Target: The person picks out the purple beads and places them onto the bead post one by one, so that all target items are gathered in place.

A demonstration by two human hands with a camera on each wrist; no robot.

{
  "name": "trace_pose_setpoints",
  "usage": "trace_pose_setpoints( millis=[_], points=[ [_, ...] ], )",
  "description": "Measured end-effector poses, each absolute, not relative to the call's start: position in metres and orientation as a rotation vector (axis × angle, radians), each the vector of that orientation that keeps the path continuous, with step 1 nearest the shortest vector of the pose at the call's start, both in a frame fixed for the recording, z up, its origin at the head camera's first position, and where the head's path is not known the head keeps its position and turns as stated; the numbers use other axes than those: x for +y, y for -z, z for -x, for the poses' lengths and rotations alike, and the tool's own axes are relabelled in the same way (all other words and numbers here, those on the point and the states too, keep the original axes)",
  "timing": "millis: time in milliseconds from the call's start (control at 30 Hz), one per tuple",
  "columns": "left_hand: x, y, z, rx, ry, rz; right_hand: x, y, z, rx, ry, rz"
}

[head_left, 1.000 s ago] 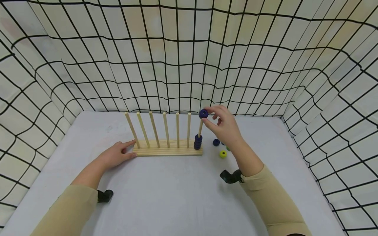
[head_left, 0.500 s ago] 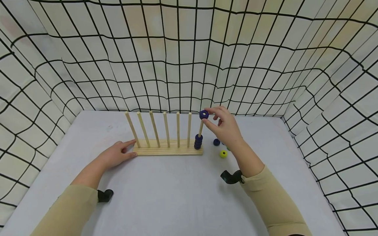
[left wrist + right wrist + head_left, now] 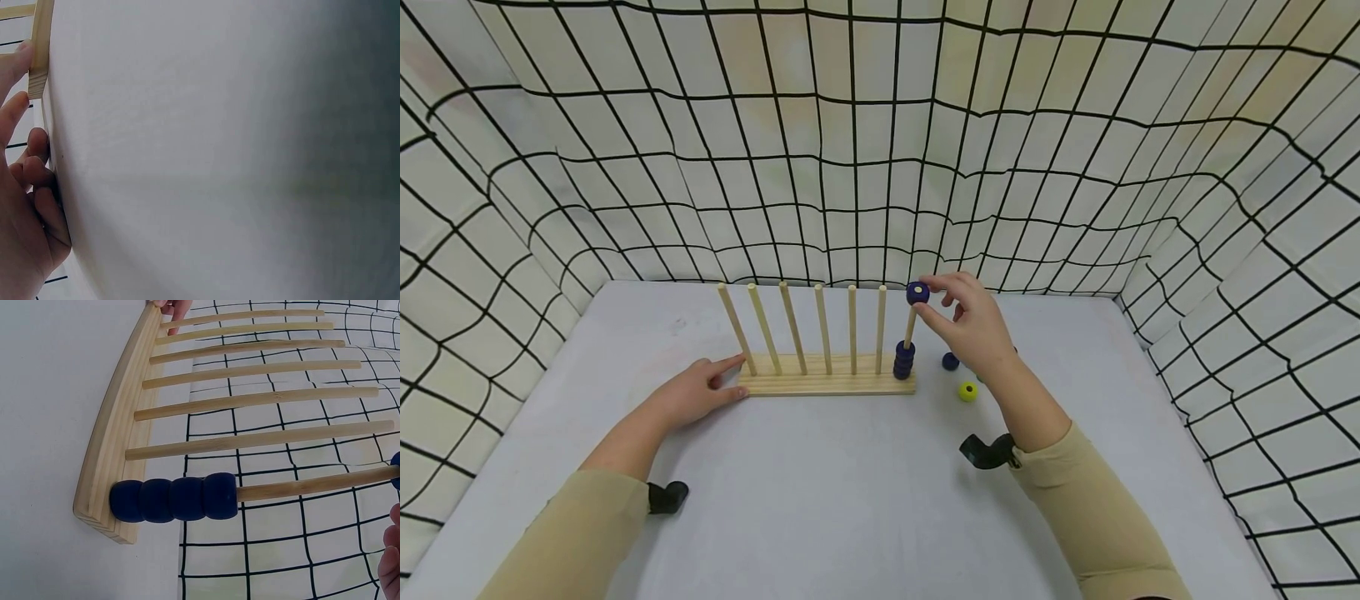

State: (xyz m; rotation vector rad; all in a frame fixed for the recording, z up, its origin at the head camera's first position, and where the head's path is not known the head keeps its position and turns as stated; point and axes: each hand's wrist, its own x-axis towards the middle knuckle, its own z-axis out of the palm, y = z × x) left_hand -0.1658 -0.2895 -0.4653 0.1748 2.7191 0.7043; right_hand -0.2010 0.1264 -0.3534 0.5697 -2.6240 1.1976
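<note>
A wooden peg stand (image 3: 827,386) with a row of upright dowels stands on the white table. My left hand (image 3: 692,393) holds its left end between thumb and forefinger; in the left wrist view the other fingers are curled below the base end (image 3: 37,84). My right hand (image 3: 976,325) pinches a dark blue bead (image 3: 917,292) between thumb and forefinger at the top of the rightmost dowel. The dowel's pale tip shows in the bead's hole. Lower on that dowel, several blue beads (image 3: 172,499) are stacked against the base. The other dowels carry no beads.
Right of the stand lie a loose blue bead (image 3: 951,362) and a yellow-green bead (image 3: 967,392). More beads are mostly hidden behind the right wrist. Black netting (image 3: 850,167) over white walls rises behind the table and along both sides.
The blue bead in my right hand has tipped flatter and come slightly down, so the dowel tip now shows in its hole. The left hand and stand have stayed put.
</note>
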Motion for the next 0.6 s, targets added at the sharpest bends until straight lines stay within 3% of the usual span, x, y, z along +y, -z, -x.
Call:
trace_pose_setpoints(
  millis=[600],
  points=[
    [-0.2901,0.4669,0.1661,2.720,-0.706,-0.171,0.1275,0.3568,0.2002,-2.618,-1.190,-0.577]
  ],
)
